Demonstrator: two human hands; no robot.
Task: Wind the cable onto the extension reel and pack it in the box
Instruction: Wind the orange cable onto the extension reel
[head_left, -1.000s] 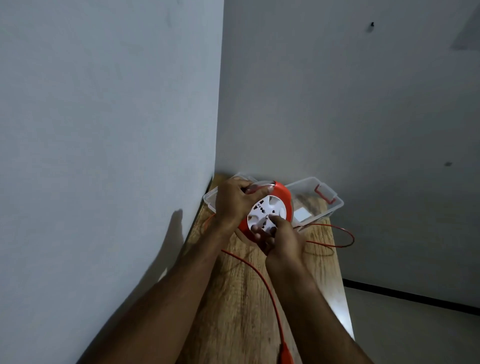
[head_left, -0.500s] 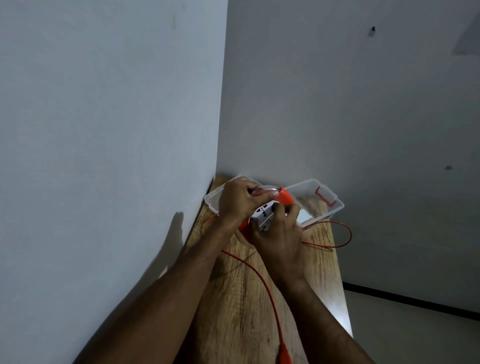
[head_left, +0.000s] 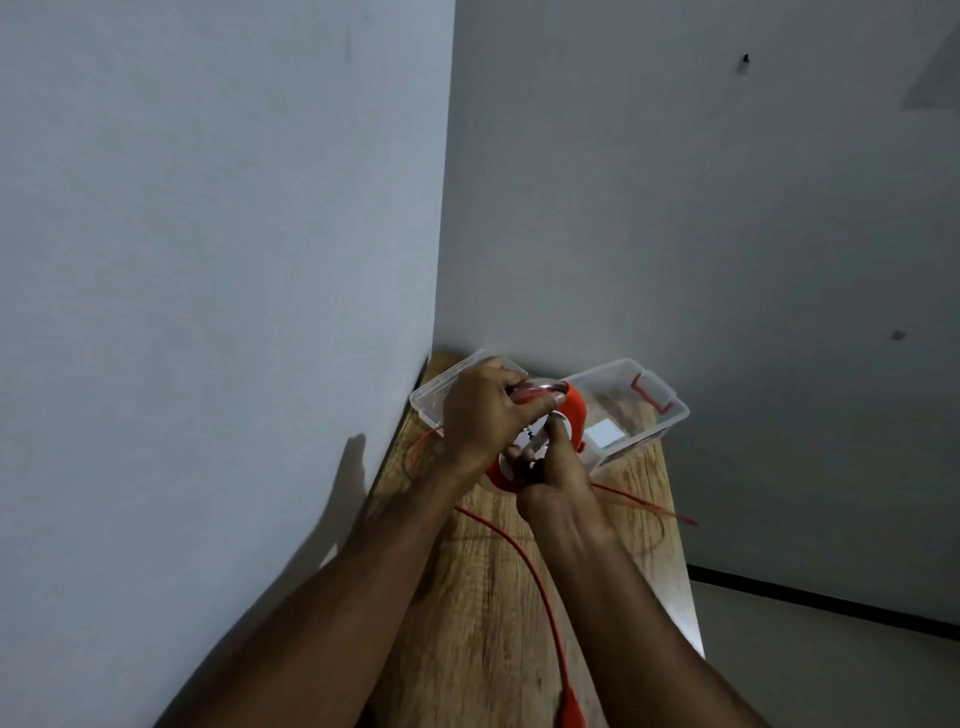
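An orange extension reel (head_left: 575, 409) with a white socket face is held above the wooden table (head_left: 488, 613), in front of the clear plastic box (head_left: 670, 415). My left hand (head_left: 480, 415) grips the reel's rim from the left and top. My right hand (head_left: 558, 467) covers the white face, fingers on its centre. The thin orange cable (head_left: 540, 587) trails from the reel down the table to an orange plug (head_left: 571, 709) at the bottom edge. A blurred loop of cable lies right of my right hand.
The narrow table stands in a corner, with a wall on the left and a wall behind the box. The box has a red latch (head_left: 647, 392) on its right end and a white card inside. The floor drops away to the right.
My right hand turned on the reel's face, from the lower edge up over it and back down. The cable loop on the right has shrunk and drawn in toward the reel.
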